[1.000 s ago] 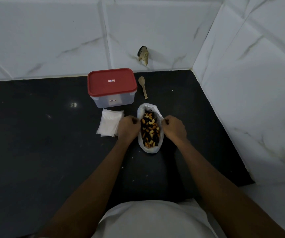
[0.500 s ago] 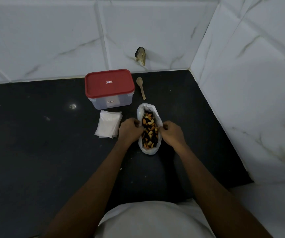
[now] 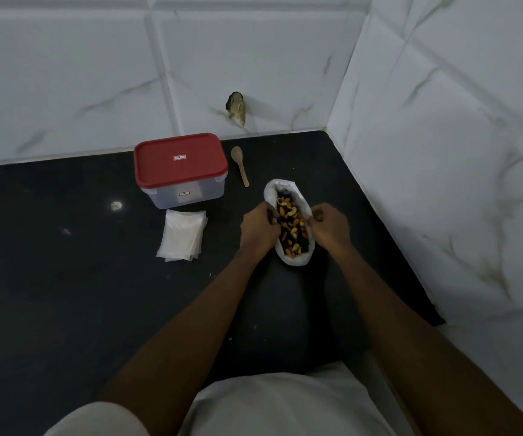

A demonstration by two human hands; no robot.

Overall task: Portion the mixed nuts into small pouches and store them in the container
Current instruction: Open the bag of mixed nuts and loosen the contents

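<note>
A white plastic bag [image 3: 294, 261] of mixed nuts [image 3: 291, 226] lies open on the black counter. My left hand [image 3: 258, 229] pinches the bag's left rim and my right hand [image 3: 331, 228] pinches its right rim, holding the mouth apart. A stack of small white pouches [image 3: 183, 234] lies to the left of my left hand. Behind the pouches stands a clear container [image 3: 187, 191] with its red lid [image 3: 180, 160] closed. A small wooden spoon [image 3: 240, 165] lies between the container and the bag.
The black counter [image 3: 65, 278] ends at white marble-look tiled walls at the back and on the right [image 3: 442, 184]. A small broken hole [image 3: 237, 109] shows in the back wall above the spoon.
Both hands stay on the bag's rims and the bag keeps its place; the rims sit slightly closer around the nuts. The camera view has shifted a little.
</note>
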